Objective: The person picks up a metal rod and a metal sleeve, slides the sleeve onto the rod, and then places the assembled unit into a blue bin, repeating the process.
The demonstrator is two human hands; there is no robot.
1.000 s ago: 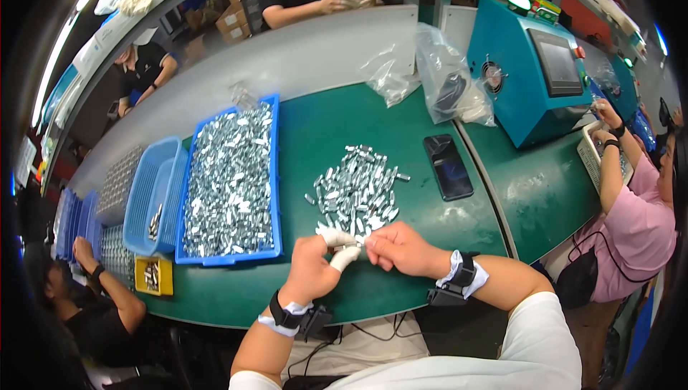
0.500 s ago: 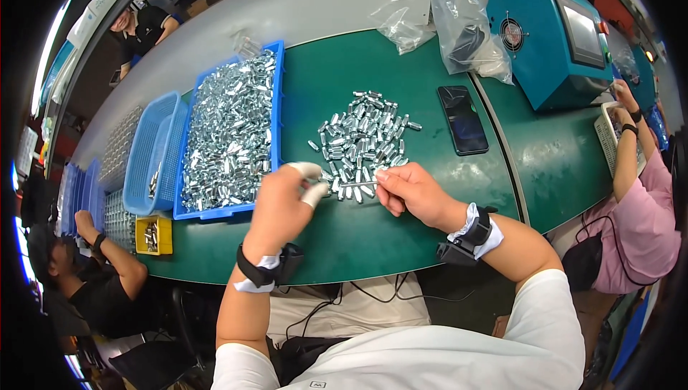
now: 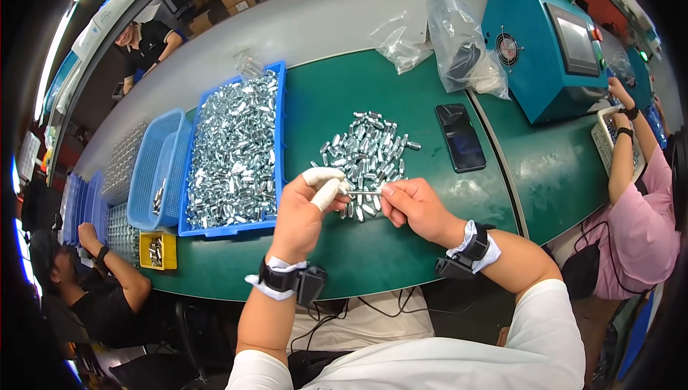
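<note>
My right hand (image 3: 419,209) pinches one end of a thin metal rod (image 3: 367,193), held roughly level in front of me. At the rod's other end are the closed fingertips of my left hand (image 3: 304,211). White covers sit on its thumb and a finger. What these fingertips hold is too small and hidden to make out. Just beyond both hands lies a loose pile of small silvery metal pieces (image 3: 369,146), hexagonal-looking with narrower ends. Left of the pile, a blue tray (image 3: 280,125) is filled with similar pieces.
A black phone (image 3: 461,138) lies right of the pile. Further left stand a light-blue basket (image 3: 147,168) and a yellow bin (image 3: 169,250). Plastic bags (image 3: 459,46) and a teal machine (image 3: 527,53) are at the back right. Co-workers sit at both sides.
My left hand has moved right, its fingertips closing at the rod's left end. The right hand keeps its pinch on the rod. The whole view has shifted slightly.
</note>
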